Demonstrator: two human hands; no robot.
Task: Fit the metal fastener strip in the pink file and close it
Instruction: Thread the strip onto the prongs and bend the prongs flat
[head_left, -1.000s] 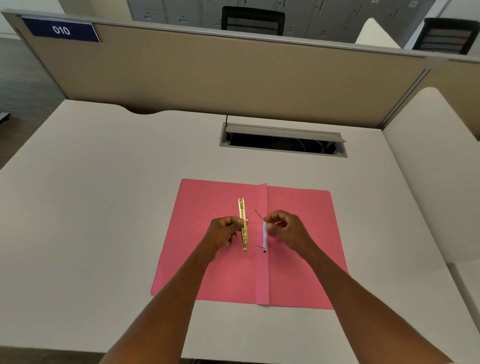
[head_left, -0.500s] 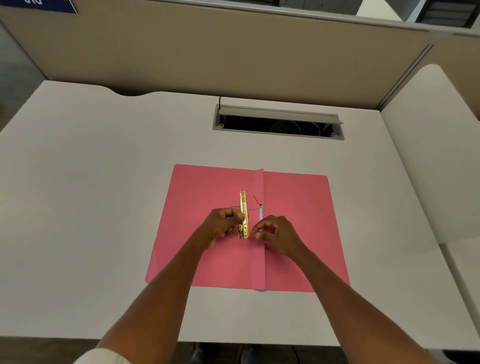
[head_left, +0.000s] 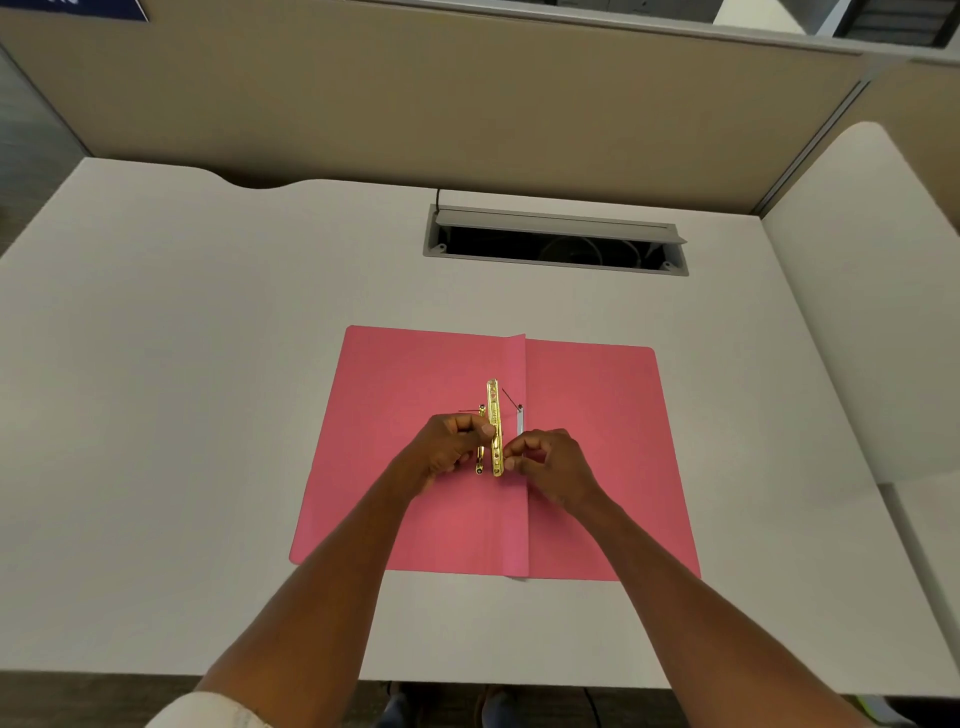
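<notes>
Since half a second ago our right hand (head_left: 550, 465) has drawn in closer to the gold strip, its fingertips now touching the strip's lower end, and a second, thinner gold piece (head_left: 481, 441) now shows just left of the strip, behind our left thumb. The metal fastener strip (head_left: 494, 410) is a narrow, shiny gold bar with small holes along its length; it stands lengthwise just left of the fold of the pink file (head_left: 405, 395), which lies open and flat on the white desk (head_left: 208, 364). Our left hand (head_left: 449, 447) pinches the strip near its middle, thumb pressed against its side. Our right hand's fingers are curled and pinched at the strip's bottom end. A short white strip (head_left: 520, 422) lies along the fold, partly hidden by the right hand. The file has not shifted on the desk.
</notes>
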